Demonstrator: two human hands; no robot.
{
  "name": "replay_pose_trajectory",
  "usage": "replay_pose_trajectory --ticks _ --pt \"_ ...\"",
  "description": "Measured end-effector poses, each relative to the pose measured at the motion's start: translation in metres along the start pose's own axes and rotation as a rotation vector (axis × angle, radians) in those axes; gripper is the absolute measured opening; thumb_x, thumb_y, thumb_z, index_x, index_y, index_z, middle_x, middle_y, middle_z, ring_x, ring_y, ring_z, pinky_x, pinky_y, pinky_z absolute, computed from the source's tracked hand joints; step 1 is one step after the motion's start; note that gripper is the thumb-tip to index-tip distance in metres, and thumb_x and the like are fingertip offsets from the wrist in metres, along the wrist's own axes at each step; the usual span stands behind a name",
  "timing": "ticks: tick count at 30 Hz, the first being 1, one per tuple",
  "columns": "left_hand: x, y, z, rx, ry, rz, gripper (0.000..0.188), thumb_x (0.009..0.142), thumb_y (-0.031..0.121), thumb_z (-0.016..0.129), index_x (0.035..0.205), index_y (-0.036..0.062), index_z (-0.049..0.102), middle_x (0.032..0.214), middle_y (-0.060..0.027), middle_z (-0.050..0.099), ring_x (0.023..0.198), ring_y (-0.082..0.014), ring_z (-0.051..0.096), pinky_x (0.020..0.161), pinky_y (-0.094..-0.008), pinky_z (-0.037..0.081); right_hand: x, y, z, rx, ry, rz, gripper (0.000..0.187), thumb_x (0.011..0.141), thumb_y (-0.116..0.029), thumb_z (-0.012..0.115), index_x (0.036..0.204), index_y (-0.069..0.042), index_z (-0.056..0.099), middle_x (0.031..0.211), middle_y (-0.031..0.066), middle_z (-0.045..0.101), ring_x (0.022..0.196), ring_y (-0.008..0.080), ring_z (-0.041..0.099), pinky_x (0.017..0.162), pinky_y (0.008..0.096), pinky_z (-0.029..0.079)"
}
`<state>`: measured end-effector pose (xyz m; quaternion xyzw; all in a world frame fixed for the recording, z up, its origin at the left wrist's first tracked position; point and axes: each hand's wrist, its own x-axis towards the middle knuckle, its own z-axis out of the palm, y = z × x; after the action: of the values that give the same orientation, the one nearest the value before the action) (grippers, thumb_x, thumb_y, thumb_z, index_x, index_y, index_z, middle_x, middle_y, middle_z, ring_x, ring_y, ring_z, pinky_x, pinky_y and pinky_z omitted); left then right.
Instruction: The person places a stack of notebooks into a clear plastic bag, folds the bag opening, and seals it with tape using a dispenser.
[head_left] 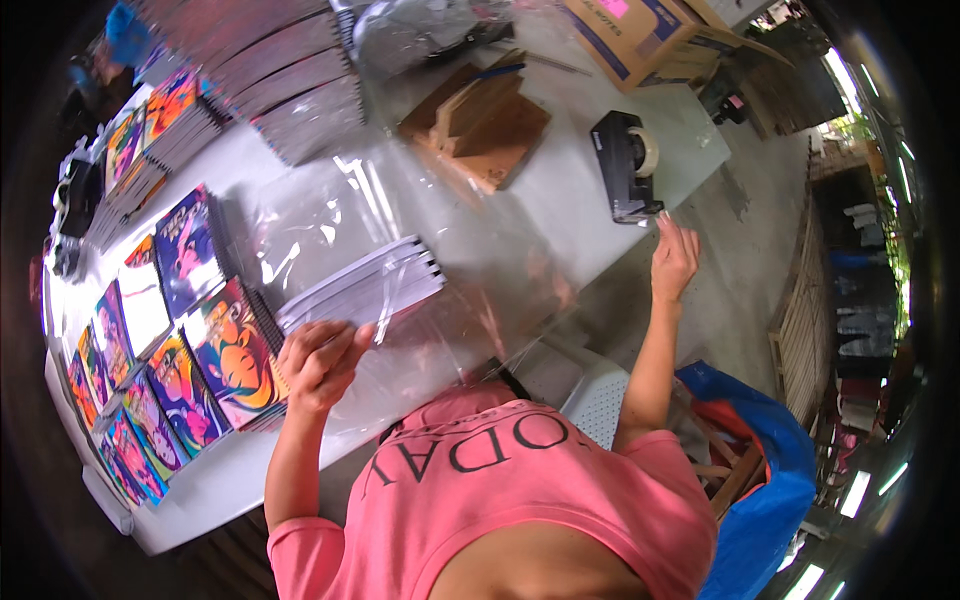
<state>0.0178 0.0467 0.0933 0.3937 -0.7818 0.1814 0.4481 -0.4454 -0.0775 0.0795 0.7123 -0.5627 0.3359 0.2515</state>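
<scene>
My left hand (322,362) is closed on the edge of a clear plastic sheet (490,340) at the near side of a stack of notebooks. The stack (365,285) lies on the table under the clear plastic, with white page edges and black binding showing at its right end. Out to the right, my right hand (675,262) pinches at the near end of a black tape dispenser (622,175), by its cutter. The bit of tape between those fingertips is hard to make out. A pale tape roll (645,152) sits in the dispenser.
Spiral notebooks with colourful covers (235,350) stand in rows on the white table (210,490) at left. Taller notebook stacks (285,85) rise behind. A wooden jig (475,125), a cardboard box (640,40) and a blue sheet-covered thing (770,470) lie around.
</scene>
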Motion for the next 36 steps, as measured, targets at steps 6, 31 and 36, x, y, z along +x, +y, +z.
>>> replay_pose_trajectory --ticks 6,31,36 --pt "0.005 -0.002 0.006 -0.061 0.071 -0.02 0.026 0.058 0.004 0.078 0.083 0.0132 0.073 0.081 0.0016 0.056 0.072 -0.0134 0.059 0.055 -0.0255 0.05 0.034 -0.158 -0.049 1.691 -0.403 0.717 0.015 0.093 -0.011 0.056 0.103 -0.004 0.064 0.064 0.0017 0.054 0.055 0.0134 0.044 0.057 0.0265 0.04" --pt "-0.011 -0.006 0.007 -0.266 0.057 -0.139 0.019 0.069 0.014 0.06 0.087 0.0091 0.065 0.085 -0.0005 0.063 0.079 -0.0143 0.061 0.072 -0.0247 0.048 0.036 -0.312 -0.064 1.696 -1.081 0.809 0.022 0.092 -0.018 0.06 0.098 0.002 0.067 0.062 0.0004 0.055 0.053 0.0046 0.042 0.048 0.0198 0.032" --pt "-0.01 -0.006 0.006 -0.24 0.041 -0.118 0.017 0.072 0.014 0.058 0.086 0.0093 0.065 0.084 -0.0018 0.062 0.079 -0.0151 0.061 0.071 -0.0262 0.049 0.012 -0.311 -0.065 1.643 -1.072 0.856 0.021 0.092 -0.018 0.061 0.096 0.001 0.068 0.062 0.0013 0.056 0.054 0.0042 0.044 0.048 0.0198 0.033"
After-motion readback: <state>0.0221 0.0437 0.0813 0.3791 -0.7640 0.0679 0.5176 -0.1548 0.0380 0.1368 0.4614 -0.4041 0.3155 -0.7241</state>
